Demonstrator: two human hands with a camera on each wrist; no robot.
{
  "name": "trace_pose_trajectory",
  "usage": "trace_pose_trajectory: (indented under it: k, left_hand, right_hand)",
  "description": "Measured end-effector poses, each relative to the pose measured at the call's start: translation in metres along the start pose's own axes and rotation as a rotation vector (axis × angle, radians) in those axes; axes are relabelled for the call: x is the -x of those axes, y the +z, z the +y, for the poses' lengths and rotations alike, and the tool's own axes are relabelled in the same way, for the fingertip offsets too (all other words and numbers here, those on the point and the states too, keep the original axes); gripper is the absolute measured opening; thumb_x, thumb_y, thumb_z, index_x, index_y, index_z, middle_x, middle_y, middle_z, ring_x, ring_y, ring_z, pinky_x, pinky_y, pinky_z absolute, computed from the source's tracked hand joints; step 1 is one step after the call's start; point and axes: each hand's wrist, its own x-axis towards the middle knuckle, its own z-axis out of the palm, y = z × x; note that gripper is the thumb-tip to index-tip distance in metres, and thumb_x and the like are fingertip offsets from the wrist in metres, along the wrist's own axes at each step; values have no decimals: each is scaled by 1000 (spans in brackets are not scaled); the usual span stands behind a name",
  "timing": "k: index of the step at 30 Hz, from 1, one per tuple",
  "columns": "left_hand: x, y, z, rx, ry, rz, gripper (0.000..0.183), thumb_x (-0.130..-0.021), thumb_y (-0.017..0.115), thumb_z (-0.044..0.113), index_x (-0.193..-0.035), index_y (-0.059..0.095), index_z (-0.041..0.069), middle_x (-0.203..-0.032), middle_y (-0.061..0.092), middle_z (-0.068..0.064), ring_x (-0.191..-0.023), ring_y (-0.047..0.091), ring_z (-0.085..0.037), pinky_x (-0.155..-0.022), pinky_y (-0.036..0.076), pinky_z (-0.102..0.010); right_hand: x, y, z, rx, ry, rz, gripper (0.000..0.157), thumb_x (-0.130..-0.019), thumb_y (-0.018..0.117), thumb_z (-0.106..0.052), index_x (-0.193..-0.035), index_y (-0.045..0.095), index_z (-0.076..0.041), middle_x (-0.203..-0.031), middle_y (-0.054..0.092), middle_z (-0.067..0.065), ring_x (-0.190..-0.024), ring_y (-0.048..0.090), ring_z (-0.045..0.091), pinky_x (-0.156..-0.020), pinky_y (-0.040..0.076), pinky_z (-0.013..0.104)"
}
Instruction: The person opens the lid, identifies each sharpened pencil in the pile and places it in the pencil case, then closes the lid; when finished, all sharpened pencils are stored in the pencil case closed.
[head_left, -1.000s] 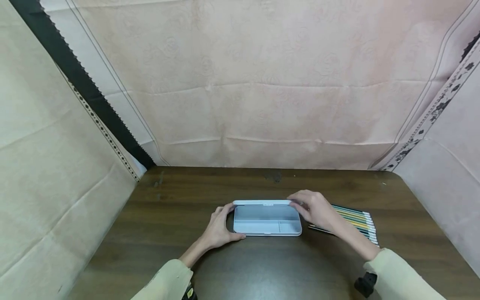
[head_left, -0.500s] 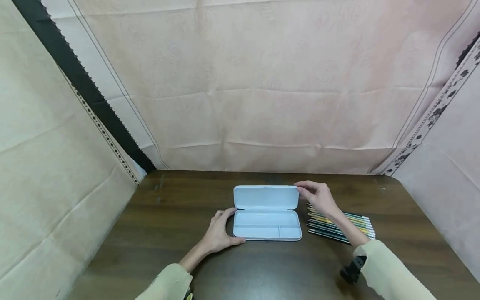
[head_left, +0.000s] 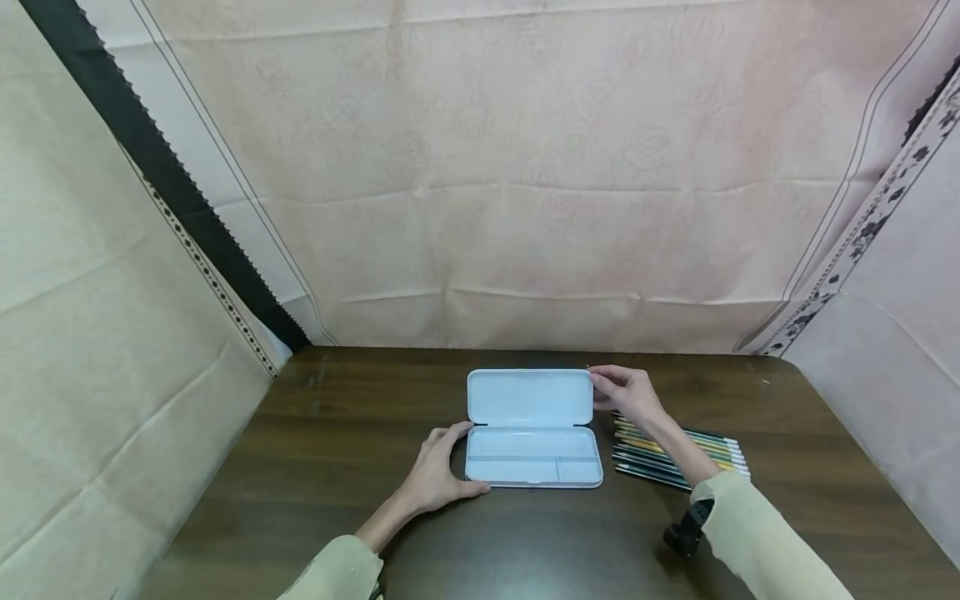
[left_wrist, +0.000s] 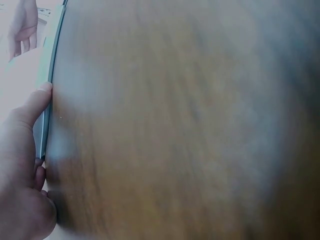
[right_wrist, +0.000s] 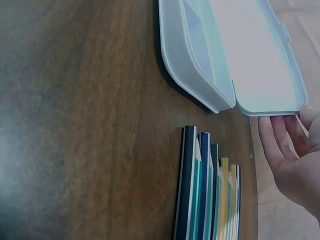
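Observation:
A pale blue pencil case lies on the table with its lid folded back, its long and short compartments showing no contents. My left hand grips the left end of the base, thumb at the front edge and fingers at the back corner. In the left wrist view the thumb lies along the case's side. My right hand pinches the lid's right end near its far corner. Thumb on top and fingers underneath show in the right wrist view, around the lid's corner.
Several pencils, green, yellow and dark, lie side by side to the right of the case, partly under the right forearm. Hanging cloth closes off the back and sides of the brown wooden table.
The lid has swung from standing nearly upright to lying back behind the base. My right hand has gone backward with it, while the left stays at the case's left end.

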Motion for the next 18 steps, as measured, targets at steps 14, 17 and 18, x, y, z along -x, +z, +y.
trace_pose_trajectory:
  k: [14, 17, 18]
  left_hand:
    - [-3, 1, 0, 3, 0, -28, 89, -73, 87, 47, -148, 47, 20, -137, 48, -11, -124, 41, -33, -91, 42, -57]
    - [-2, 0, 0, 1, -12, -32, 90, -72, 88, 46, -148, 47, 20, -137, 48, -10, -124, 41, -32, -91, 42, -57]
    - [-2, 0, 0, -1, -12, -31, 90, -72, 88, 47, -148, 47, 19, -137, 48, -11, -124, 41, -33, -91, 42, -57]
  right_hand:
    - [-1, -4, 6, -2, 100, 3, 35, -102, 61, -16, -127, 61, 9, -114, 65, 25, -95, 69, 32, -76, 56, 41]
    - [3, -6, 5, 13, 86, -20, 35, -101, 62, -16, -126, 61, 9, -115, 64, 26, -97, 69, 33, -78, 56, 42]
    - [5, -7, 4, 17, 84, -23, 35, -101, 63, -16, -126, 62, 9, -115, 65, 25, -97, 69, 33, -79, 56, 43]
